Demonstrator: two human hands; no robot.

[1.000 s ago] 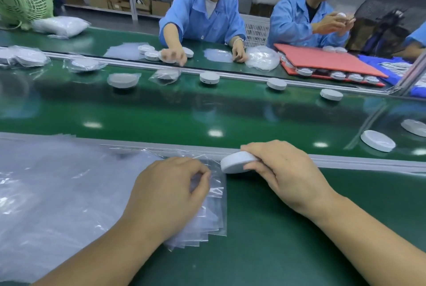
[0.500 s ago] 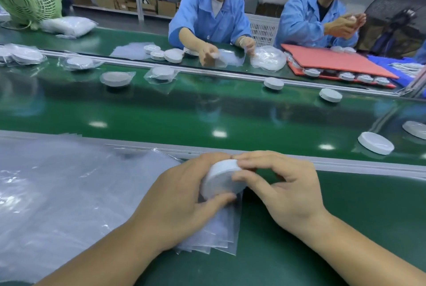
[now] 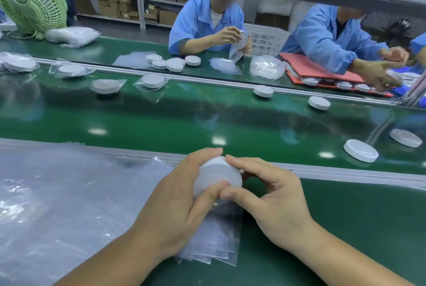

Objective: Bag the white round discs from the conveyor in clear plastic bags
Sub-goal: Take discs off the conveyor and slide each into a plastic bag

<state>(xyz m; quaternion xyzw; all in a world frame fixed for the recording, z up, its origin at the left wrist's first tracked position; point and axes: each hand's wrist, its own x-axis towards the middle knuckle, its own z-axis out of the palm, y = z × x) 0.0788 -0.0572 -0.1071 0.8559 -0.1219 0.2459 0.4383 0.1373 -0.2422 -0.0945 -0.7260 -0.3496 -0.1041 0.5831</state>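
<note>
Green belt (image 3: 207,119) runs behind as left hand (image 3: 175,205) cups a disc (image 3: 216,174) above the bag stack (image 3: 216,242) and right hand (image 3: 279,205) pinches its rim (fingers curled), probably steadying it for bagging.

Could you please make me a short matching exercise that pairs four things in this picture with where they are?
Things:
1. green fan
2. red mat
3. white disc
4. stack of clear bags

Places:
A. pinched between the left hand and the right hand
B. far left, at the back
C. lying flat beneath the left hand
D. towards the right, at the back

Pairs: 1-B, 2-D, 3-A, 4-C
</note>
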